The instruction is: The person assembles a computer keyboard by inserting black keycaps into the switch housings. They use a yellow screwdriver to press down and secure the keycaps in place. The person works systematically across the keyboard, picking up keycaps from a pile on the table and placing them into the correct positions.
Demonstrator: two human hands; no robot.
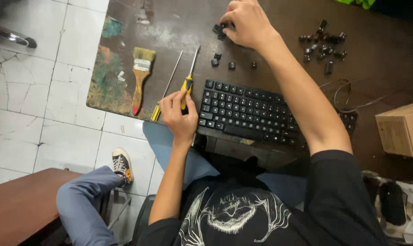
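Observation:
A black keyboard [247, 114] lies on the dark worn table [379, 59] in front of me, at the near edge. My left hand [180, 116] rests just left of the keyboard, fingers closed around the handle of a yellow and black screwdriver [189, 73] whose shaft points away from me. My right hand [246, 23] reaches far across the table and pinches among a few loose black keycaps [219, 31]. Three more keycaps [230, 65] lie scattered between that hand and the keyboard.
A second thin screwdriver [169, 84] and a wooden paintbrush [141, 75] lie left of the keyboard. A pile of keycaps [322, 43] sits at far right, with a cable [347, 98] and a cardboard box [403, 129]. A brown bench [20, 205] stands on the tiled floor.

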